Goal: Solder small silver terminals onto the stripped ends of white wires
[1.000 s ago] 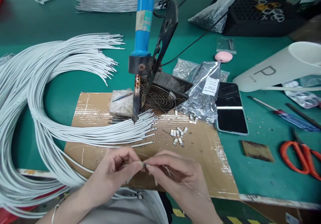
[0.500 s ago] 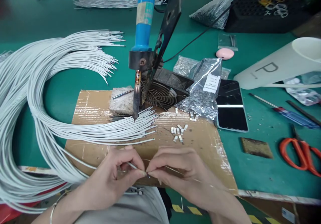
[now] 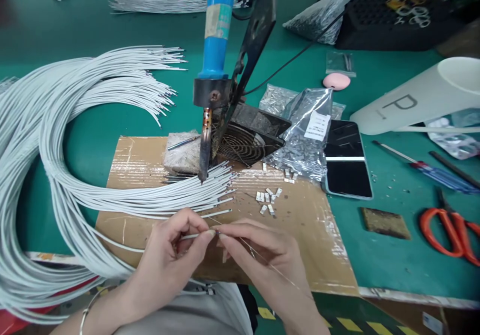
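Observation:
My left hand (image 3: pixel 174 255) pinches a white cable (image 3: pixel 189 236) close to its end, thumb against forefinger. Right beside it, the fingertips of my right hand (image 3: pixel 272 255) are closed at the cable's tip, where a tiny dark part barely shows. A thin shiny wire (image 3: pixel 278 271), which looks like solder, runs through my right hand and back over its wrist. Above and beyond both hands, a blue soldering iron (image 3: pixel 215 55) hangs tip-down in a black stand (image 3: pixel 250 40). Several small metal terminals (image 3: pixel 270 195) lie on the cardboard (image 3: pixel 300 225).
Bundled white cables (image 3: pixel 67 175) fill the left side. A black fan (image 3: pixel 247 142), a plastic bag of metal parts (image 3: pixel 307 135) and a phone (image 3: pixel 347 175) stand past the cardboard. Farther right are a screwdriver (image 3: pixel 427 167), a brown sponge (image 3: pixel 386 223), red scissors (image 3: pixel 446 230) and a white cup (image 3: pixel 408 97).
Both hands have risen a little, away from my body, with the fingertips still together at the cable's end. My right wrist has swung inward to the left.

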### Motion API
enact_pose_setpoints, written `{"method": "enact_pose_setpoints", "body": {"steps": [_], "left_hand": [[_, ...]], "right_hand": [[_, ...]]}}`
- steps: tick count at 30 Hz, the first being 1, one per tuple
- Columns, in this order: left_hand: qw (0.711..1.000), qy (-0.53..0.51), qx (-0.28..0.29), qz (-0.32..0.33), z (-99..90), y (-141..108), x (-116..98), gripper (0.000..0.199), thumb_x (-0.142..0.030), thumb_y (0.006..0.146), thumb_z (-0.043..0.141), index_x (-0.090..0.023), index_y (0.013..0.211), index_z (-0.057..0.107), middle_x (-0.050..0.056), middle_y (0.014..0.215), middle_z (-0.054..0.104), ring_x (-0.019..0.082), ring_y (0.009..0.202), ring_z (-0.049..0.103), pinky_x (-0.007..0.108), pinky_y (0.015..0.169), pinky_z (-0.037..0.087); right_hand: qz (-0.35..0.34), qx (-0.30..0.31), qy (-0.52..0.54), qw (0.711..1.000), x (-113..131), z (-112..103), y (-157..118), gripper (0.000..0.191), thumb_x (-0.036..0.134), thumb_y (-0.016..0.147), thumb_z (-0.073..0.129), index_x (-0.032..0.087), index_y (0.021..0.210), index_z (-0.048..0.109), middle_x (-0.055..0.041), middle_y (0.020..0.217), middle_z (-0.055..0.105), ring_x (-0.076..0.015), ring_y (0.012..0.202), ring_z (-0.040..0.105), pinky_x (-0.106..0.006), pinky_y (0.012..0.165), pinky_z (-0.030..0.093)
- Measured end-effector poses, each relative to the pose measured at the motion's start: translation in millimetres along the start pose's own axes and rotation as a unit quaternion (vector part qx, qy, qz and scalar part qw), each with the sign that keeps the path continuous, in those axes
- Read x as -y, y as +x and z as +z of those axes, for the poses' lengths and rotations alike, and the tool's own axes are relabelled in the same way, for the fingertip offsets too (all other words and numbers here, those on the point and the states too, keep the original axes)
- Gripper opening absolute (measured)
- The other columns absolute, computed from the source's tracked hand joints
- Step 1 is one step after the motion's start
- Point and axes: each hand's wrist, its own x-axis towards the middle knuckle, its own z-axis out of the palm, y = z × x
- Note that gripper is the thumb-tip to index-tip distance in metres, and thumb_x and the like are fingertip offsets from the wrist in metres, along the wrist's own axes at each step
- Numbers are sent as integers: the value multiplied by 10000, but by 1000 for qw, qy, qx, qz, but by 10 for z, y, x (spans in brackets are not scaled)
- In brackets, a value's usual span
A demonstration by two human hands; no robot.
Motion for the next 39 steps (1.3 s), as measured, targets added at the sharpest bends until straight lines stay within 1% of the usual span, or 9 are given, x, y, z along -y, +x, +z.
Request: {"method": "enact_pose_setpoints", "body": {"steps": [5,13,18,22,27,30,33,35,39], "left_hand": [[997,44,-26,56,15,-37,52,222,-308,1045,574,-200,858,626,-20,696,553,133,608,419,250,537,325],[992,72,-42,91,61,-44,112,203,-276,1053,576,-204,868,620,-29,680,537,126,595,434,241,540,332],[997,-58,-32,49,189,-62,137,231,-358,1116,482,-223,938,536,-71,662,462,101,565,368,209,513,289],[984,-173,-18,-22,191,-21,40,289,-464,1081,549,-212,940,545,-70,669,462,92,562,334,185,499,281],[980,-186,-51,-44,109,50,-48,311,-456,963,739,-170,896,636,-26,677,582,100,614,455,177,577,389],[982,-173,-64,-44,96,60,-37,250,-395,962,730,-169,880,663,-48,626,537,88,561,419,166,539,364],[984,-155,-77,-43,116,67,-67,198,-335,938,716,-171,842,660,-63,601,493,79,526,364,157,489,307],[987,-127,-87,-39,134,77,-130,176,-297,889,728,-167,800,649,-62,592,491,78,521,355,156,477,291],[993,-75,-79,-42,160,82,-245,171,-270,819,717,-163,731,617,-38,593,533,86,527,394,162,473,312]], "right_hand": [[-5,-28,-20,999,38,41,9,181,196,920,758,340,928,867,18,686,697,-82,568,615,-146,519,475],[16,-93,9,995,-50,157,-37,139,206,846,795,216,707,792,12,615,639,-89,522,537,-179,472,407],[-12,-185,108,977,-159,419,-30,147,179,851,765,205,708,788,31,556,598,-70,442,449,-179,408,357],[-92,-215,53,971,-228,509,-32,177,72,846,737,225,792,809,3,626,662,-119,556,555,-237,513,464],[-219,-179,-128,951,-205,407,-50,390,-41,834,711,284,1035,787,-22,795,743,-169,646,626,-313,570,527],[-213,-136,-146,957,-141,291,-32,325,2,887,685,274,1040,775,-27,829,751,-172,676,648,-314,591,525],[-154,-100,-148,972,-70,169,14,177,130,991,604,232,918,729,-5,757,677,-152,671,615,-296,623,486],[-134,-68,-177,973,-28,110,59,221,190,1030,545,211,838,654,8,721,599,-143,664,569,-284,623,446],[-197,11,-236,951,16,111,149,244,89,1012,497,208,800,513,22,720,491,-142,694,486,-271,640,391]]}}
